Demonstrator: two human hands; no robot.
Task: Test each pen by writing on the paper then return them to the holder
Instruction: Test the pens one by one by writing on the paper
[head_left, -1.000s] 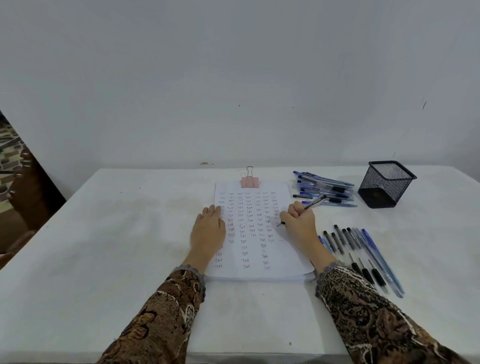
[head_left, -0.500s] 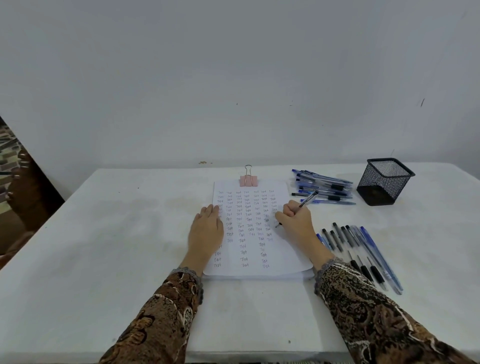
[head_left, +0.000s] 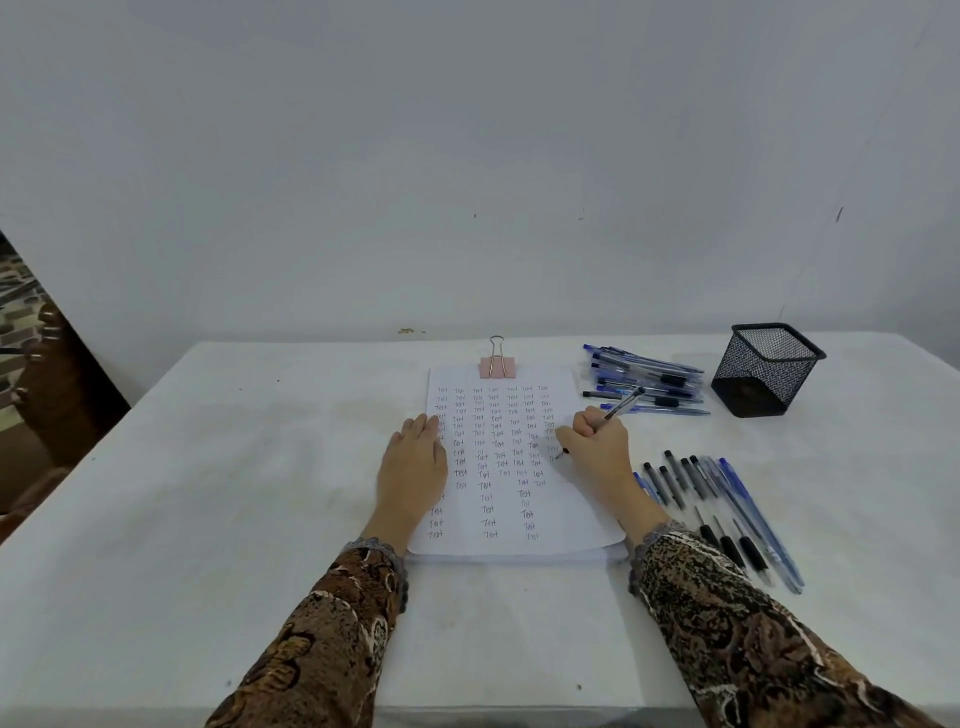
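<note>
A white paper covered with rows of the handwritten word "Test" lies in the middle of the table, held at its top by a pink binder clip. My left hand rests flat on the paper's left edge. My right hand grips a black pen, its tip touching the paper near the right margin. A black mesh holder stands at the back right, with no pens seen in it. A pile of blue pens lies left of the holder.
A row of several black and blue pens lies on the white table to the right of my right forearm. A grey wall rises behind the table. A dark patterned object stands beyond the table's left edge.
The pen tip in my right hand shifts slightly along the paper's right margin as it writes. My left hand stays in place on the paper.
</note>
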